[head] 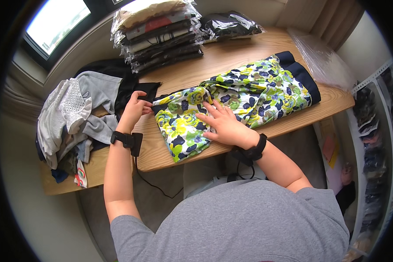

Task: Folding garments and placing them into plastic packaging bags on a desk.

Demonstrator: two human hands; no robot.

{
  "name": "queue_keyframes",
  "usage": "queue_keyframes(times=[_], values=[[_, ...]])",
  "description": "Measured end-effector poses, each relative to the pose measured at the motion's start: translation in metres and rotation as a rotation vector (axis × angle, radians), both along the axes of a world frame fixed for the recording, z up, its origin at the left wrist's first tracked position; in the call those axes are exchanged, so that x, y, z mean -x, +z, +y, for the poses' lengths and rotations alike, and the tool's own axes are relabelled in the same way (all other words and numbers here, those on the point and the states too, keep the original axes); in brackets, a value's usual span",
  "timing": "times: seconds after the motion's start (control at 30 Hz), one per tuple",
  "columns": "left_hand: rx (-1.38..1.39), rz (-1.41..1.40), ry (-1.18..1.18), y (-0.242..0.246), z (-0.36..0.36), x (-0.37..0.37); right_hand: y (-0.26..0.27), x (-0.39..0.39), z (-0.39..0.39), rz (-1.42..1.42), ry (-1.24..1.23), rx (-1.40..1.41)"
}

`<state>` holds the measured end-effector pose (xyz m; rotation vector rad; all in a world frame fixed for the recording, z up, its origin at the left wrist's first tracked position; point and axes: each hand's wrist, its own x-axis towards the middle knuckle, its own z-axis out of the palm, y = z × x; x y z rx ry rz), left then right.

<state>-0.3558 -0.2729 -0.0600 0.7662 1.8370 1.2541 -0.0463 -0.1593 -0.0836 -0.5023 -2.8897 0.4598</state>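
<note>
A floral garment [262,88] in white, green, yellow and navy lies across the wooden table [180,73], with navy bands at its right end. Its left part is folded over on itself. My right hand [224,122] rests on the cloth near the middle, palm down with fingers spread. At the garment's upper left corner is my left hand [139,106], its fingertips touching or close to the navy edge; whether they pinch it cannot be told. Both wrists wear black straps with a device and cable.
Crumpled clothes [72,114], white, grey and black, pile up at the left. Folded garments in clear bags [160,36] stand stacked at the back, beside a bagged black item [231,26]. Clear plastic bags [321,60] lie at the right edge. A shelving rack [373,131] stands right of the table.
</note>
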Motion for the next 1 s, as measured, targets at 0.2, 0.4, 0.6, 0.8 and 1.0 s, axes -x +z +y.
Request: queue_keyframes(times=[0.2, 0.4, 0.6, 0.8, 1.0], values=[[-0.023, 0.911, -0.380, 0.004, -0.029, -0.087, 0.013, -0.003, 0.015, 0.312, -0.014, 0.275], [0.103, 0.823, -0.512, -0.010, -0.025, -0.122, 0.014, 0.023, 0.025, 0.628, -0.351, 0.710], [0.080, 0.763, -0.493, -0.007, -0.031, -0.119, 0.001, 0.046, 0.031, 0.502, -0.346, 0.952], [-0.198, 0.747, -0.186, -0.008, -0.041, -0.115, -0.002, 0.039, 0.053, 0.691, -0.397, 1.454], [-0.116, 0.668, -0.250, -0.016, -0.042, -0.138, -0.010, 0.033, 0.061, 0.664, -0.296, 1.698]])
